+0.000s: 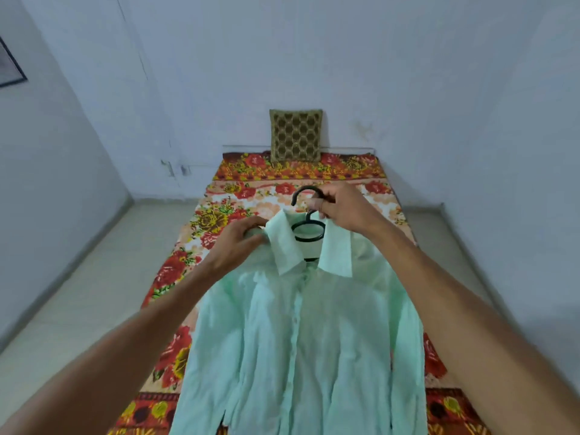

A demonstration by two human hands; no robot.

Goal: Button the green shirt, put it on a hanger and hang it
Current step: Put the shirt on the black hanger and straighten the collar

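Far to the left of the green shirt (pixel 298 340), a dark picture frame (pixel 11 62) hangs on the pale wall, cut by the edge of the view. Below it, still left of the shirt, there is a light tiled floor (pixel 78 293).

The left grip (pixel 240 238) is at the shirt's shoulder, just beside the left collar point. Its fingers are curled and pinch the fabric there.

The shirt itself is in the middle, held up above the bed. It is spread with the front toward the camera, and the front looks closed along the line of small buttons. The collar stands open at the top.

Inside the collar opening sits a black hanger (pixel 309 229), and its hook rises above the shirt. Beyond the shirt, a patterned brown cushion (pixel 295 135) leans upright against the wall at the far end of the bed.

The right grip (pixel 340 208) is just above the right collar point. Its fingers are closed around the hanger at the base of the hook.

The bed (pixel 376 171) with its red and yellow flower sheet shows on both sides of the shirt.
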